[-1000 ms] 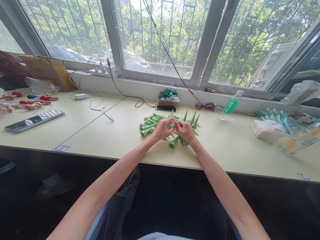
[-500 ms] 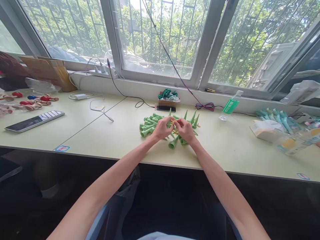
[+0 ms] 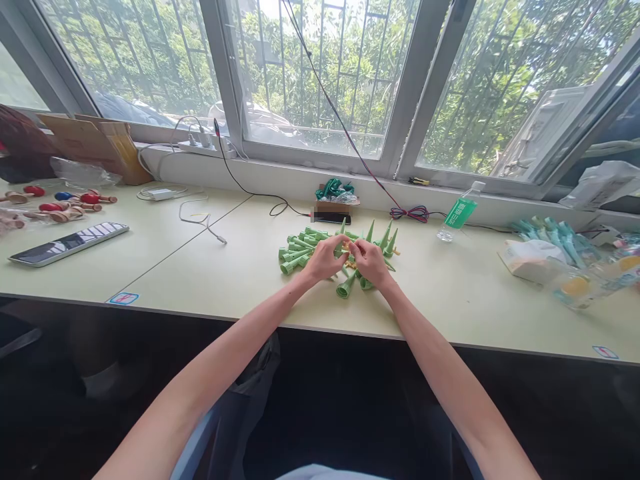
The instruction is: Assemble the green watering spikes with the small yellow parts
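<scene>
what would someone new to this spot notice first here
Probably the spiky heap of pale green cones in the middle of the table, with the left hand and right hand close together over it. Next, perhaps, the bright barred windows behind, and the clear bottle with a green label tilted to the right of the heap.

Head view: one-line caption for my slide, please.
Both hands, left and right, meet over green cones on a pale table by a window.
</scene>
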Demonstrator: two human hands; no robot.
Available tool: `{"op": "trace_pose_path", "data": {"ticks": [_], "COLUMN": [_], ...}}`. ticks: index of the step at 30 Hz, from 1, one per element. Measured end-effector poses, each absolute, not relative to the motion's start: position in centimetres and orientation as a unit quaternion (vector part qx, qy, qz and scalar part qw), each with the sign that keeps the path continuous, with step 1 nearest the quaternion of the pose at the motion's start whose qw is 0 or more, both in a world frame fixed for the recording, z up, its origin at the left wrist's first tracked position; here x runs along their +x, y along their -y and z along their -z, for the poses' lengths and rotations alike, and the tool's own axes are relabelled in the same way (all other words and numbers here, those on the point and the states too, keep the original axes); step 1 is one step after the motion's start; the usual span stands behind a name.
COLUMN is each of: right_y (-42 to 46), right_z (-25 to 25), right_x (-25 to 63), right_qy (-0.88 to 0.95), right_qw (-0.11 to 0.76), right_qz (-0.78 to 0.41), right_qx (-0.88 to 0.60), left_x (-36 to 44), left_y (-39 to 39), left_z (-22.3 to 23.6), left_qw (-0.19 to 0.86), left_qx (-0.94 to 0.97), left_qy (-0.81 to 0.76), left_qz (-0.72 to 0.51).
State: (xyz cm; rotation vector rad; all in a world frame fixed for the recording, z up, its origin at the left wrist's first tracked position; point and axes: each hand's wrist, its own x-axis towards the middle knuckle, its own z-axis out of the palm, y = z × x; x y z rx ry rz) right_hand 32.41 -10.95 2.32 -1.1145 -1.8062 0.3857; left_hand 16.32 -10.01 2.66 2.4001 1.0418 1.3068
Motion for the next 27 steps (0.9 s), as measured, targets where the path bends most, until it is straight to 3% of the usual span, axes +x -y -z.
{"op": "trace_pose_path", "data": {"ticks": [27], "right_y": [10.82], "right_z": [-2.2], "right_x": [32.47], "right_qy": [0.735], "right_qw": [0.463], "right_qz": [-0.153], "right_qx": [-0.47], "left_x": [16.31], "left_y": [10.08], "left_z": [-2.61], "left_qw": [0.11], "left_qx": [0.828], "left_qy": [-0.35], "left_qz": [-0.423]}}
